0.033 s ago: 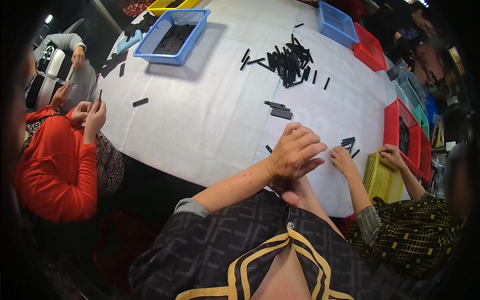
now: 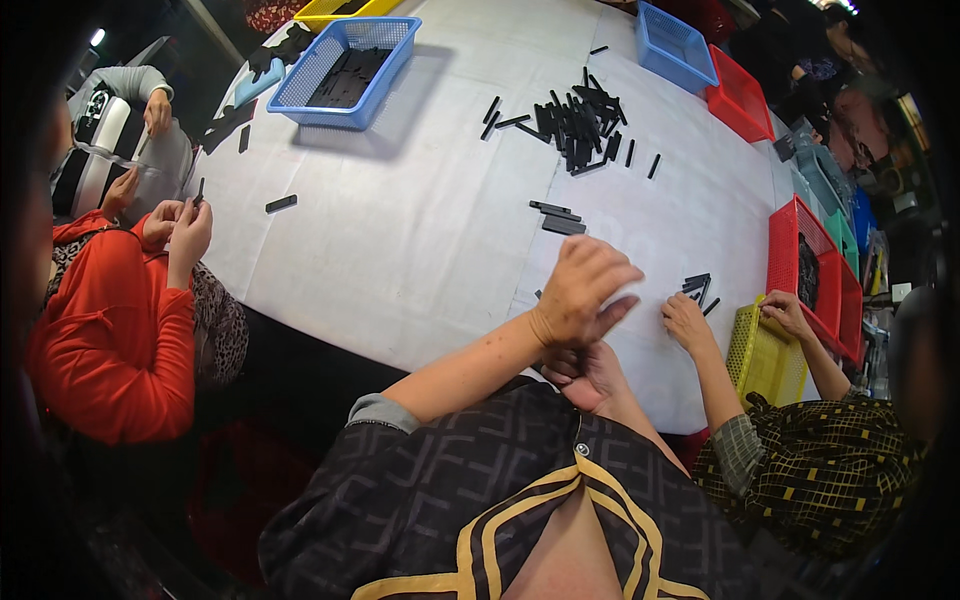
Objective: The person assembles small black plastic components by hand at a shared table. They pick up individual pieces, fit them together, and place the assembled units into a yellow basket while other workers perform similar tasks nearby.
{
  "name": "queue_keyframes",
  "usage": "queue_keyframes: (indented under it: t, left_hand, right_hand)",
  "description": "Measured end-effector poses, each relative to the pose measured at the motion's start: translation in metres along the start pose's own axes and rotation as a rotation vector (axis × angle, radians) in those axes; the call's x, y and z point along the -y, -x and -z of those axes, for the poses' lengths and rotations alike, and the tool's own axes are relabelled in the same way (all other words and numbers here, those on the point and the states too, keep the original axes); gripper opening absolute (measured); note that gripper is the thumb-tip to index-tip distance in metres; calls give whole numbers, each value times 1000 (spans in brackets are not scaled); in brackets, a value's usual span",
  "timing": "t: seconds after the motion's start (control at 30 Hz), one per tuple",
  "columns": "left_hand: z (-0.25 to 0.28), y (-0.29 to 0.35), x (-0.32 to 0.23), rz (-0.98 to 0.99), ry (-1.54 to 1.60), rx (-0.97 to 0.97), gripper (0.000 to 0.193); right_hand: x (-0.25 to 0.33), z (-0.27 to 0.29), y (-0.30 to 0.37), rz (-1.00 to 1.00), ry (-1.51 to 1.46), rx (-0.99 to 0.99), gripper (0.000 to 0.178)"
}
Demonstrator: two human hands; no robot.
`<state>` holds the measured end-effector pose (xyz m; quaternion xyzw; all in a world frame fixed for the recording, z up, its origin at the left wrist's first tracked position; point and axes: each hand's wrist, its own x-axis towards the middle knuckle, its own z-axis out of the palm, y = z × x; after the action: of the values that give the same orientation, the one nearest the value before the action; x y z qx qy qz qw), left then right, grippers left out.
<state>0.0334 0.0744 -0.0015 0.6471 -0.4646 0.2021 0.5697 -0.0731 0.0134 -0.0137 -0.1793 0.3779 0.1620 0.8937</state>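
Note:
My left hand [image 2: 590, 290] is raised near the table edge, palm down. Its fingers are bent, the thumb stands apart from them, and nothing shows in between. Below its wrist, close to my body, my right hand [image 2: 590, 378] has its fingers curled in. The left wrist partly covers it, so anything in it is hidden. Just beyond my left hand lie a few flat black strips [image 2: 564, 227]. A small black piece [image 2: 538, 294] peeks out beside the left wrist. Farther off, a loose heap of black strips [image 2: 575, 130] lies on the white table [image 2: 400, 260].
A blue basket [image 2: 290, 112] with black pieces stands at the far left. On the right are a blue basket [image 2: 672, 55], red baskets [image 2: 785, 260] and a yellow basket [image 2: 765, 365]. A neighbour's hand [image 2: 685, 322] works at right; a red-sleeved person [image 2: 120, 340] holds a piece at left.
My left hand has shifted slightly up and to the left, and its fingers have drawn closer together. The fingers of my right hand show more now.

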Motion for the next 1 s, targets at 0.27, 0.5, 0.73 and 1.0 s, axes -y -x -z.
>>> queue_keyframes:
  t: [0.27,0.5,0.73,1.0]
  left_hand:
    - [50,47,47,896,31,352,25]
    - [103,147,-11,1026,351,1007,30]
    - [108,147,-28,1226,347,476,12]
    - [93,149,-41,1181,421,176,11]
  right_hand:
    - [10,-5,20,85,96,251,35]
    - [8,-5,13,51,204,206,36]
    - [-11,6,-6,-138,547,39,31]
    - [-23,5,-17,-305,909,-73,25]
